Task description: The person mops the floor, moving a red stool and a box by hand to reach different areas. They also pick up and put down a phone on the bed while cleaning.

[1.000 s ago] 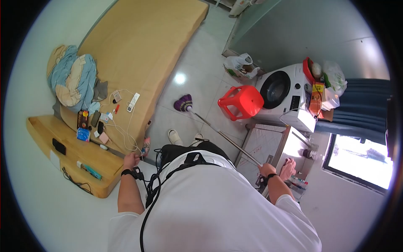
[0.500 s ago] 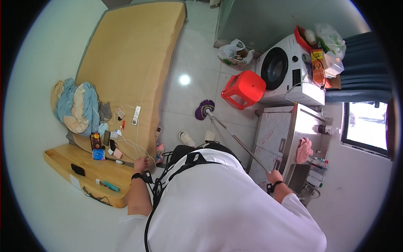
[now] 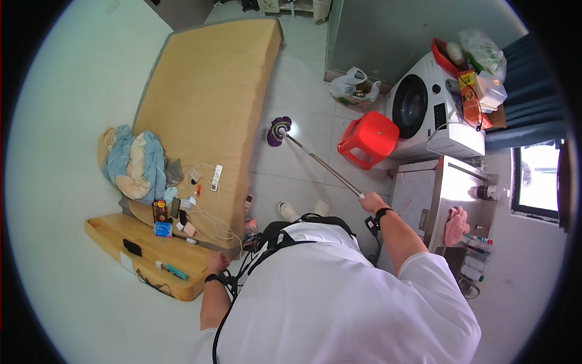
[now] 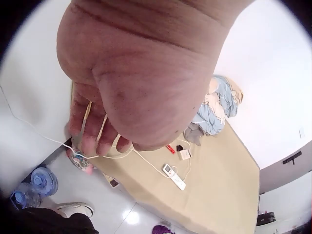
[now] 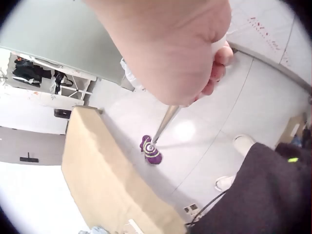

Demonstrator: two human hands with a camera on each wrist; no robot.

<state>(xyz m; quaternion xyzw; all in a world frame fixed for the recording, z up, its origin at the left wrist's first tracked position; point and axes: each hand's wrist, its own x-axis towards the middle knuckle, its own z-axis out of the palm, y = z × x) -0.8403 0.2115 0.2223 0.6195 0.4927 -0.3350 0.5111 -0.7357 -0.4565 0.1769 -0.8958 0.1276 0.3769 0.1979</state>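
Right hand (image 3: 374, 202), between 3 and 4 o'clock in the head view: fingers curled round the upper end of a mop (image 3: 324, 165). The shaft slants from this grip toward 10 o'clock, down to the purple mop head (image 3: 279, 131) — on the tiled floor (image 3: 306, 85), near the bed (image 3: 206, 91) but apart from it.

Left hand (image 3: 218, 262), between 7 and 8 o'clock: fingers hang loose and slightly apart, per the left wrist view. It is near the end of a wooden ledge (image 3: 182, 255); contact cannot be told. A white cable (image 4: 44, 132) shows close by the fingertips.

Surroundings: red stool (image 3: 371, 133) at 2 o'clock, washing machine (image 3: 409, 106) beyond it; plastic bag (image 3: 348, 91) at 1 o'clock.
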